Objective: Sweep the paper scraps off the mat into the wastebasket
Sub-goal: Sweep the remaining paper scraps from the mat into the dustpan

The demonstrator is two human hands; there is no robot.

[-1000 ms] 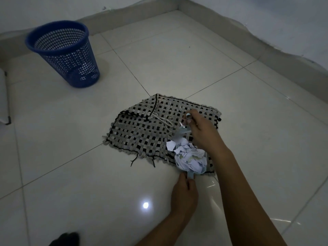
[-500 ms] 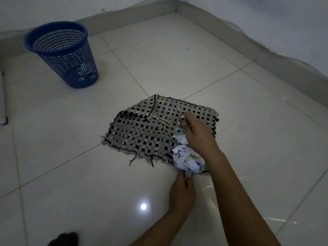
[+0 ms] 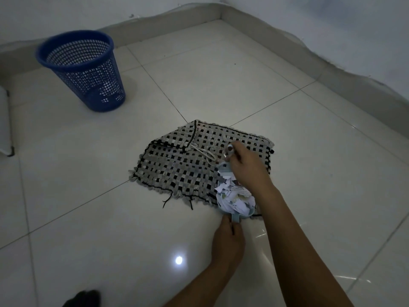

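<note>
A black-and-grey woven mat (image 3: 177, 165) lies on the tiled floor. At its near right corner sits a small pale blue dustpan (image 3: 235, 214) heaped with white paper scraps (image 3: 234, 196). My left hand (image 3: 228, 240) pinches the dustpan's short handle at the mat's front edge. My right hand (image 3: 245, 165) is over the far end of the pile and grips a small brush (image 3: 229, 151), mostly hidden under the fingers, pressed against the scraps. The blue mesh wastebasket (image 3: 81, 69) stands upright at the far left, well away from the mat.
A white cord (image 3: 202, 151) lies across the mat's middle. Loose black threads trail from the mat's front edge. A raised skirting runs along the back and right walls. A white object with a dark foot stands at the left edge (image 3: 5, 129).
My right hand has drawn the brush toward me, packing the scraps tighter into the dustpan. The left hand has kept hold of the handle. The view has shifted slightly.
</note>
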